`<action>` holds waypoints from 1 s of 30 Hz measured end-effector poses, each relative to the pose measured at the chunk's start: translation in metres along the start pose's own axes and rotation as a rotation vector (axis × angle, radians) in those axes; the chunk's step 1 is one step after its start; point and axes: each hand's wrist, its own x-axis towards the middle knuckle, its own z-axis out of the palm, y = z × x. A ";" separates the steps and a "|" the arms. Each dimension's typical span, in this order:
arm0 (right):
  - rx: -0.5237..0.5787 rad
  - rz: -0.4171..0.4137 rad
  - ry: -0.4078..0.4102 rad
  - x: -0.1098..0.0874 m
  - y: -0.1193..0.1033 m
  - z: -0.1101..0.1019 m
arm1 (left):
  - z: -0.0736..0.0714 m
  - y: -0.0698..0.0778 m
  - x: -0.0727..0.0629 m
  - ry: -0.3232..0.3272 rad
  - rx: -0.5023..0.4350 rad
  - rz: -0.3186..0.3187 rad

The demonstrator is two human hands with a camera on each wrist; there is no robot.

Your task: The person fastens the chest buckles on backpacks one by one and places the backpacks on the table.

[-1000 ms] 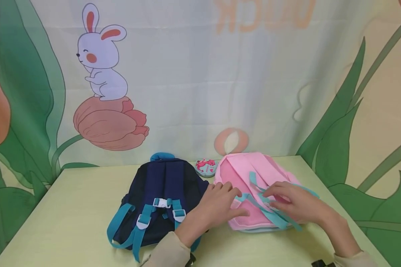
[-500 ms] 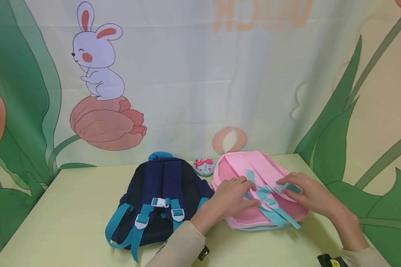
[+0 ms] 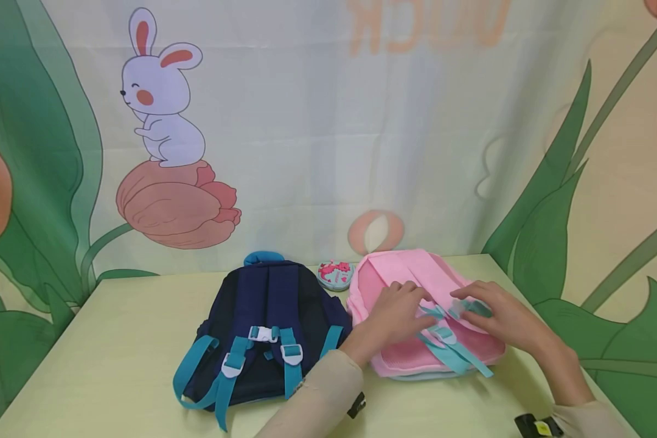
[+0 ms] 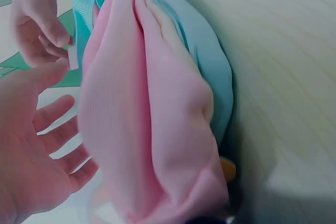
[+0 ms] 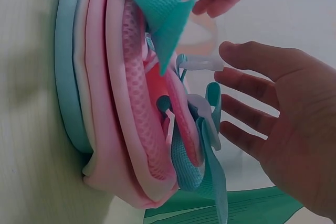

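Note:
In the head view a pink backpack [image 3: 383,359] with turquoise straps [image 3: 451,353] lies with its strap side up on the table's right side. My right hand [image 3: 500,313] is over its right half. In the right wrist view its thumb and forefinger pinch the end of a white plastic strap buckle [image 5: 202,63]. Over the middle of the backpack is my left hand [image 3: 396,310], close to the turquoise webbing. The left wrist view shows the left fingers [image 4: 58,137] spread and relaxed beside the pink fabric, with nothing held.
A navy backpack [image 3: 268,286] with teal straps and white buckles lies to the left. Behind, between the two bags, sits a small round case [image 3: 336,275] with a pink picture. A printed curtain [image 3: 285,121] hangs behind the pale yellow table [image 3: 126,347].
My left hand has moved right, from the gap between the bags to over the pink backpack. My right hand has shifted slightly right and taken hold of the white buckle.

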 end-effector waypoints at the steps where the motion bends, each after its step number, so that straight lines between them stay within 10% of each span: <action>1: -0.001 -0.003 0.002 0.000 0.001 0.001 | 0.003 0.001 0.002 0.002 -0.001 -0.004; 30: 0.009 0.026 -0.033 0.002 0.017 0.015 | 0.039 0.021 0.027 -0.027 0.048 -0.255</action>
